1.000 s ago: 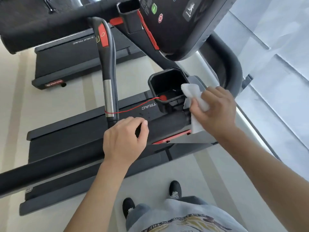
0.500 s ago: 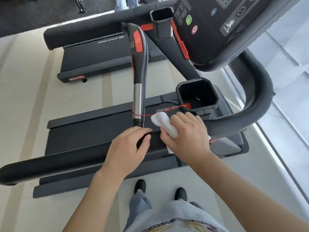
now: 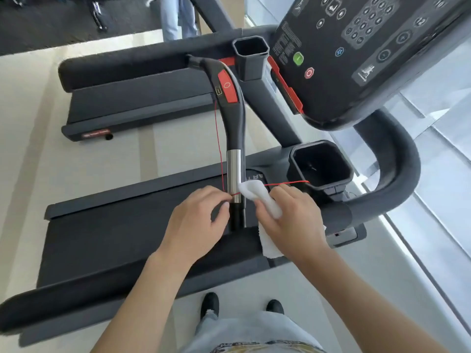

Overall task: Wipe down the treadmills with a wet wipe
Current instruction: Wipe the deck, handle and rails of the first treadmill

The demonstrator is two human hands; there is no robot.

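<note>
- Bottom centre of the frame: two dark shoes (image 3: 209, 304) stand on the pale floor (image 3: 76, 161), just below the edge of the near treadmill (image 3: 127, 238).
- Lower centre: the left hand (image 3: 196, 222) has its fingers curled, fingertips and thumb at the lower end of the upright handle (image 3: 235, 138), right where a thin red cord (image 3: 219, 138) loops round it. Whether it pinches the cord or the handle itself I cannot tell.
- Just right of it, the right hand (image 3: 290, 220) grips a white wet wipe (image 3: 257, 194). The bunched top of the wipe presses against the shiny metal band of the handle; a loose tail of it hangs below the palm, over the belt.
- The red cord runs on from the handle to the right, past the wipe, to the rim of the near cup holder (image 3: 321, 166).
- Centre right: that cup holder is a deep black well. Its inside is dark, with only a small pale mark at the bottom; I cannot tell what that is.
- Right: a thick padded handrail (image 3: 397, 174) curves round from the cup holder toward the console.
- Upper right: the dark console (image 3: 356, 59) carries a green button (image 3: 298, 58), a red button (image 3: 309, 73) and rows of small keys.
- Upper centre: a second, smaller cup holder (image 3: 251, 50) sits beside the console; its well looks dark and nothing shows in it.
- Upper left: a second treadmill (image 3: 132, 105) stands parallel to the near one.
- Top centre: a person's legs (image 3: 175, 16) in light trousers stand at the frame edge.
</note>
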